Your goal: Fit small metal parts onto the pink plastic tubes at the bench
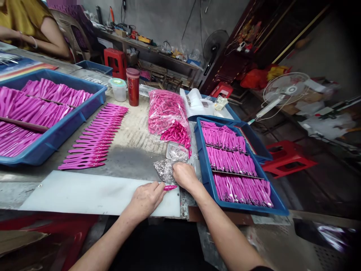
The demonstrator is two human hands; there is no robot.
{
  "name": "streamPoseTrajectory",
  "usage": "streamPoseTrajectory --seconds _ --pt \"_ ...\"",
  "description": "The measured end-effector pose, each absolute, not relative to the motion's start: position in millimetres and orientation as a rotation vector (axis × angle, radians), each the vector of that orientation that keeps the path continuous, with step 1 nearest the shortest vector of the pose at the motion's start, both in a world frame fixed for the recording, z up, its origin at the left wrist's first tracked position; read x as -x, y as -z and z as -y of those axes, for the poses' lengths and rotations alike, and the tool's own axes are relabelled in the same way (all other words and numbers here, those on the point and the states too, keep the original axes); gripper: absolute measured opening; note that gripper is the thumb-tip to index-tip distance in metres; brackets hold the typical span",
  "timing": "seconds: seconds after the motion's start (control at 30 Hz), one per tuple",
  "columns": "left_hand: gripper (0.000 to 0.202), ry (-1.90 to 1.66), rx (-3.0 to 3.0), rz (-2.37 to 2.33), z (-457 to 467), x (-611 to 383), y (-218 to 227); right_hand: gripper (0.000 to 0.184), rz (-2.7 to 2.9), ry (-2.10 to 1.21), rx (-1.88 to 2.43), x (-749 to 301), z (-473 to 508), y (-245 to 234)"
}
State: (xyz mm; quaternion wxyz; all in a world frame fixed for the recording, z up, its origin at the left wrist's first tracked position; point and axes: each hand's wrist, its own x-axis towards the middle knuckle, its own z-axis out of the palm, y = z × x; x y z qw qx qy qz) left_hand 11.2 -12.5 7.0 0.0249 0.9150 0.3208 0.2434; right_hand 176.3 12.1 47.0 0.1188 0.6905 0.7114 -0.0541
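My left hand (pixel 146 198) rests on a white board (pixel 84 194) at the table's front edge and pinches a small pink bullet-shaped cap (pixel 170 187) between its fingertips. My right hand (pixel 184 176) is curled, knuckles up, over a clear bag of small shiny metal parts (pixel 166 169); its fingertips are hidden. Just behind lies a big clear bag of pink caps (pixel 167 114). A row of flat pink pieces (pixel 96 139) is laid out on the table to the left.
A blue tray of pink pieces (pixel 208 177) stands at the right, a larger blue tray (pixel 56 133) at the left. A red flask (pixel 132 86) and a lidded tub (pixel 119 89) stand behind. Another person's arm (pixel 42 35) shows at the far left. A red stool (pixel 284 158) sits on the floor at right.
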Motion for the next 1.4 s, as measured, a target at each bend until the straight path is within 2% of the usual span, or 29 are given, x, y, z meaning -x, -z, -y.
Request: streamPoseTrajectory --seconds 0.4,0.8,1.03,1.4 --pt "0.017 -0.713 -2.824 -1.022 13 -12 -5 0.023 -2.191 0.166 -2.038 -187 -3 -52" --pt "0.017 -0.758 -2.832 -1.029 13 -12 -7 0.02 -2.434 0.511 -2.109 -193 12 -68" --pt "0.019 -0.757 -2.819 -1.039 15 -14 -8 0.022 -2.536 0.751 -1.928 -182 28 -78" --pt "0.017 -0.664 -2.887 -1.028 16 -15 -5 0.023 -2.382 0.656 -1.8 -174 25 -72"
